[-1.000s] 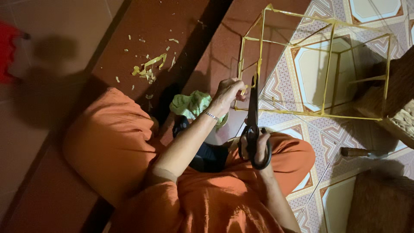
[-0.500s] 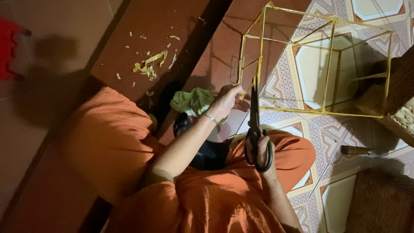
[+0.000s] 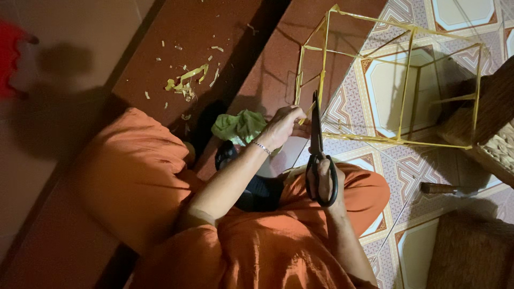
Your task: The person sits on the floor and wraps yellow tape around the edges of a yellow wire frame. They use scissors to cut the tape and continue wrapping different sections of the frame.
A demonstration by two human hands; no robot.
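My left hand [image 3: 284, 126] grips a bottom corner of a box-shaped frame of thin yellow strips [image 3: 399, 80] that rests on the patterned floor tiles. My right hand [image 3: 324, 182] has its fingers through the black handles of large scissors [image 3: 317, 147]. The blades point up toward the strip end held by my left hand, and they look nearly closed. A silver bracelet circles my left wrist. I sit on a step in orange clothing, knees apart.
A crumpled green cloth [image 3: 239, 126] lies by my left hand. Yellow-green shavings [image 3: 187, 83] litter the dark red step. A woven basket [image 3: 490, 123] stands at the right, a wooden-handled tool [image 3: 441, 188] lies on the tiles, and a red object [image 3: 10, 59] sits far left.
The view has shifted slightly. My left hand and the scissors have stayed at the frame's corner with only small movements.
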